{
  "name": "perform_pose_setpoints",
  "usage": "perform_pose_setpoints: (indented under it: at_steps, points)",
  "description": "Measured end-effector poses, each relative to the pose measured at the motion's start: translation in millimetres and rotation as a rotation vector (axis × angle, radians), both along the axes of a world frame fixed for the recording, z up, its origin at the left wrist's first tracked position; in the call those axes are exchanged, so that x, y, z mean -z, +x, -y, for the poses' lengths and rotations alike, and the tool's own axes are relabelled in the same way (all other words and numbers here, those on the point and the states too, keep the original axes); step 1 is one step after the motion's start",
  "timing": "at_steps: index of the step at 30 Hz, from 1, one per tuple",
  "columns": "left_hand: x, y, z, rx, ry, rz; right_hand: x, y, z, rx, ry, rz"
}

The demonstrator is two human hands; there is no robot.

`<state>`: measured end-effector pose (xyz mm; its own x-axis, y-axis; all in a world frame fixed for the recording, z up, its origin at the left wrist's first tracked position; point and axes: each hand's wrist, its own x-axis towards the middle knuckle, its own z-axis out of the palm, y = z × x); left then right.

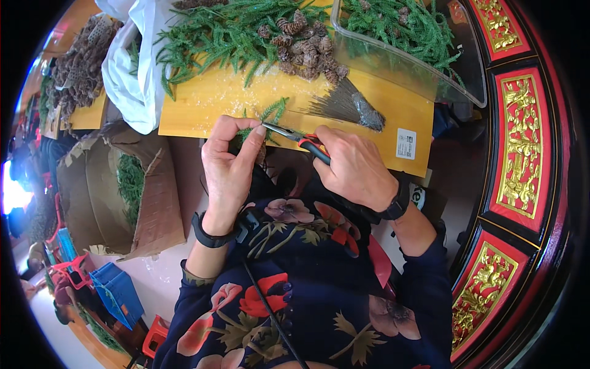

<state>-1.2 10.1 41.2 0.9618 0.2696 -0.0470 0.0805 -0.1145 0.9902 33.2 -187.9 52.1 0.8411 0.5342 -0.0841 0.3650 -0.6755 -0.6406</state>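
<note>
My left hand [232, 158] pinches a small green artificial pine sprig [273, 111] between thumb and forefinger, over the table's near edge. Pliers [314, 148] with red and black handles are gripped in my right hand [359, 165]. Their long jaws [279, 130] reach to my left fingertips, at the sprig's stem; whether they clamp anything is too small to tell. Below my left fingers part of a brown pine cone [261, 155] seems to show, mostly hidden. A fan of thin dark wires [344, 104] lies on the table beyond my right hand.
The yellow table [203, 111] carries a heap of green sprigs [215, 37], a pile of pine cones [310, 52] and a clear plastic bin [424, 80] of greenery. A white bag [132, 74] hangs at the left, above a cardboard box [104, 190]. Red-and-gold carved panels [519, 147] line the right.
</note>
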Motion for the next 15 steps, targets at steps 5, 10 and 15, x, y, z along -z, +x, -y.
perform_pose_setpoints:
  at_steps: [5, 10, 15]
  points:
    - [5.7, -0.8, -4.9, 0.037, 0.180, 0.024, -1.1, 1.4, -1.5, 0.006, -0.008, -0.003]
    - [-7.3, -1.3, -0.2, 0.039, -0.023, -0.123, 2.8, 3.7, -1.5, 0.007, 0.011, 0.005]
    - [-9.5, 1.7, 1.3, 0.072, -0.251, -0.102, 4.5, 9.4, -1.8, 0.012, 0.064, 0.034]
